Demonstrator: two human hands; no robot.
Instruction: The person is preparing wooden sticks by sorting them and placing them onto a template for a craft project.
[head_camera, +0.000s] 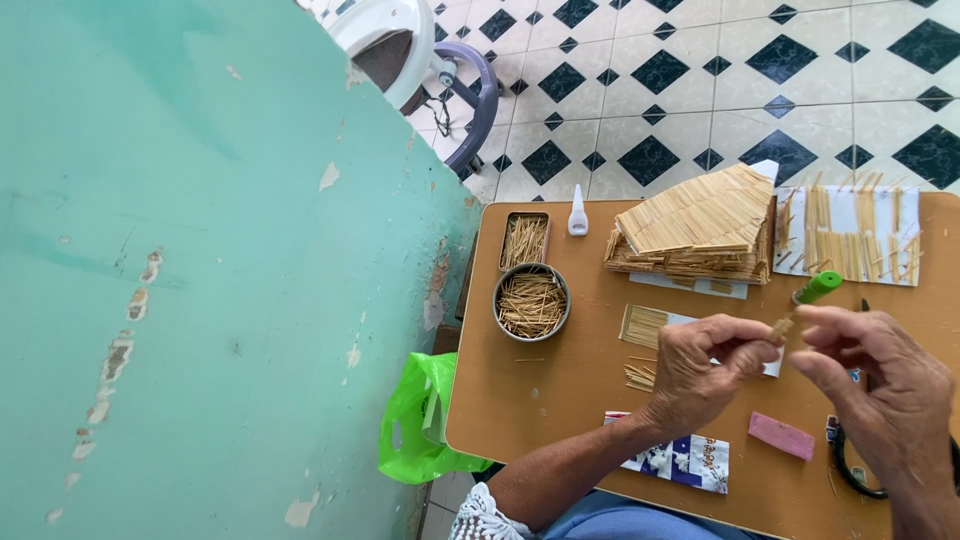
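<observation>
My left hand pinches a small bundle of short wooden sticks between thumb and fingers above the brown table. My right hand meets it from the right, fingertips touching the same bundle, with a green-handled tool sticking up from its grip. Beyond the hands stands a model house roof made of sticks. A flat panel of glued sticks lies just left of my left hand.
A round tin and a rectangular tin hold loose sticks; a white glue bottle stands beside them. A white sheet with stick rows, a pink block and a printed packet lie around. Green bag hangs by the teal wall.
</observation>
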